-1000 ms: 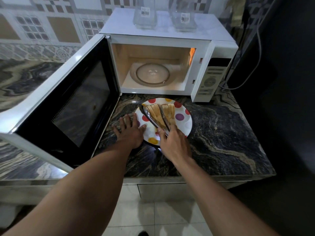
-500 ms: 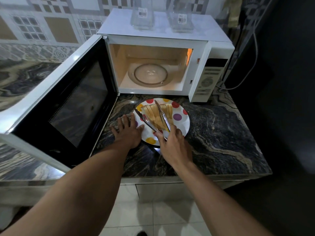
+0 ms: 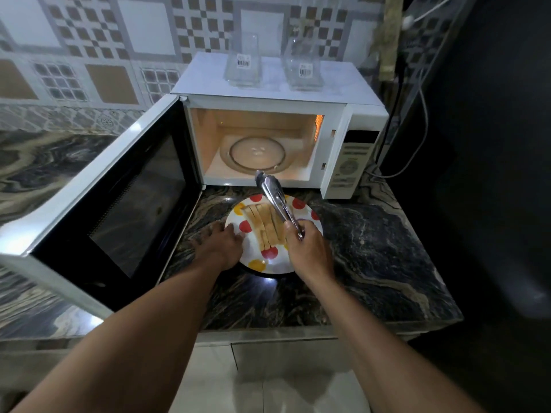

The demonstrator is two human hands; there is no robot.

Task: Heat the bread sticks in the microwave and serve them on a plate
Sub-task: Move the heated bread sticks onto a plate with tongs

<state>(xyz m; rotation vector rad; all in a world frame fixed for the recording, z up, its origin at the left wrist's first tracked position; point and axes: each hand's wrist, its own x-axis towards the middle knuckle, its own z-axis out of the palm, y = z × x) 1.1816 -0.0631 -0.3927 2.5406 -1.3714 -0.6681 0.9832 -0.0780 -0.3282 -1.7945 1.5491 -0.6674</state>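
While the flat-fingered left hand (image 3: pixel 222 245) steadies the spotted white plate (image 3: pixel 278 267), the right hand (image 3: pixel 310 251) clamps its grip on silver metal tongs (image 3: pixel 274 198), empty, above pale bread sticks (image 3: pixel 264 225).

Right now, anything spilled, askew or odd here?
Nothing spilled or damaged. Bread sticks lie in a neat row on the plate. Only oddity: two glass jars stand on top of the microwave, whose door hangs open.

Pale toasted bread sticks (image 3: pixel 264 226) lie flat, side by side, on a white plate (image 3: pixel 269 270) dotted red and yellow. The plate sits on the bench (image 3: pixel 372 248) just before the white microwave (image 3: pixel 268 98), which stands at the back edge, its door (image 3: pixel 119 198) wide open.
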